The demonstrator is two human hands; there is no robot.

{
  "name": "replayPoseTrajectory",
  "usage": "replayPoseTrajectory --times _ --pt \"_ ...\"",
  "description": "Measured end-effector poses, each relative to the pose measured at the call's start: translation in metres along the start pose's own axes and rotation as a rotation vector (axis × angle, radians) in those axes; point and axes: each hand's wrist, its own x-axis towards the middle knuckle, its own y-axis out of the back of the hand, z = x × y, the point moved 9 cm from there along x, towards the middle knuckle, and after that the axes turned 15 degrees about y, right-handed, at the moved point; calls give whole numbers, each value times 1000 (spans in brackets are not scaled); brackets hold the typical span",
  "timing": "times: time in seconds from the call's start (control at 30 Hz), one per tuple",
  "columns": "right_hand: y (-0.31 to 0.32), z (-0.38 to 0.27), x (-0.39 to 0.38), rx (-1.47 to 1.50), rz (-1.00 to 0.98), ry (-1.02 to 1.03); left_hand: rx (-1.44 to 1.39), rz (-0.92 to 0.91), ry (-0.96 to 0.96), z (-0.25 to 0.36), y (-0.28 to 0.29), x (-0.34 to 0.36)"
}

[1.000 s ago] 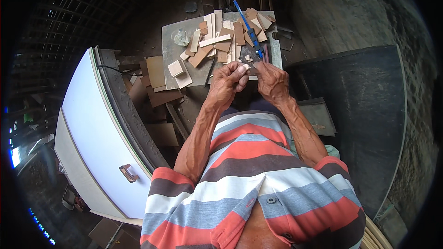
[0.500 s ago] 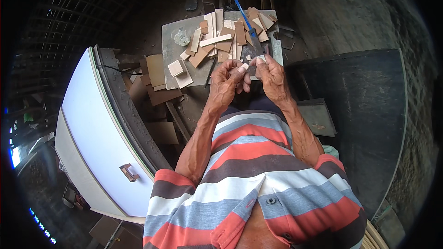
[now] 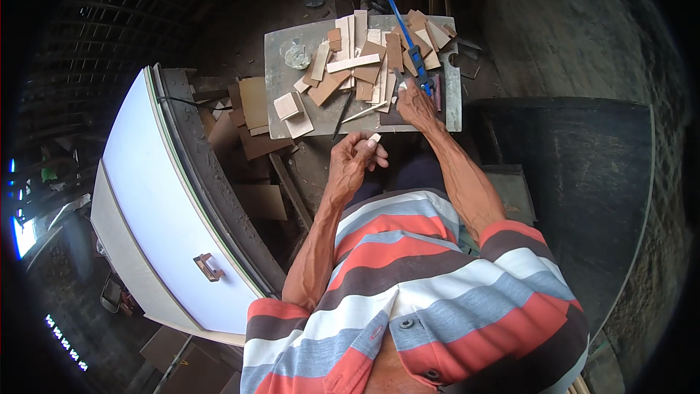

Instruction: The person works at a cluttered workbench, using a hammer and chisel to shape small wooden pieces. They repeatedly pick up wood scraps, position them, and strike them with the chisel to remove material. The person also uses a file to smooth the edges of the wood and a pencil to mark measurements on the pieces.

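My left hand is pinching a small pale wood chip between thumb and fingers, just off the table's near edge. Over the near right part of the table reaches my right hand, its fingers closed together; a pale bit and a dark narrow thing show at the fingertips, too small to name. Right beside that hand lies a long blue tool, slanting away from me. Left of it spreads a heap of pale and brown wood offcuts. A thin pale strip and a dark slim tool lie between my hands.
The low grey table also carries a clear dish and a square wood block at the left. A large white panel with a small handle stands to my left. A dark board leans on the right.
My right hand has parted from the left and moved forward onto the table by the blue tool. My left hand keeps the wood chip, slightly lower. The thin pale strip now shows.
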Motion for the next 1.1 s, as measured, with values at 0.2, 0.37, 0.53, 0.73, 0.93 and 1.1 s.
replayPoseTrajectory --times 0.2,0.37,0.53,0.73,0.93,1.1 --pt "-6 18 35 -104 193 94 -47 165 68 -22 33 -2" --pt "35 79 -4 -39 289 -257 -91 219 54 -27 44 -1" --pt "32 83 -28 -228 97 -249 -95 185 103 -22 36 16" --pt "20 108 -29 -190 120 -247 -44 131 112 0 10 30" --pt "65 71 -66 81 236 -231 -82 72 80 15 -7 39" --pt "76 -60 -91 423 224 66 -2 30 85 23 -26 42"
